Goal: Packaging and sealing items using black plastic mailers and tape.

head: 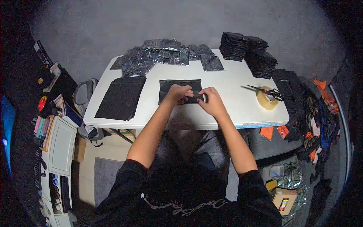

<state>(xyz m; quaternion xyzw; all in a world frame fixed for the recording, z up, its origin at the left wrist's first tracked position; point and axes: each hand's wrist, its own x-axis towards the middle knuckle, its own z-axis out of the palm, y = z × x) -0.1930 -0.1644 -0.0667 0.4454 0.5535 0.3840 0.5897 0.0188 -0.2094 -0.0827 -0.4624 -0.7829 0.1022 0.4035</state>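
Note:
A flat black packet [167, 88] with a slight sheen lies near the front middle of the white table [238, 76]. My left hand [180, 93] is over its middle with the fingers curled. What is under those fingers is hidden, so I cannot tell whether they grip anything. At the packet's right edge is my right hand [212, 102], its thumb and forefinger spread apart and the fingertips near the packet's surface. To the left rests a stack of flat black fabric pieces [120, 98].
Shiny bagged black packets [158, 54] are heaped along the far edge. Tall stacks of black pieces [234, 46] rise at the far right. Black-handled scissors [265, 91] lie across a roll of tape [266, 103] on the right. Dark and orange fabric [314, 122] hangs beyond the table.

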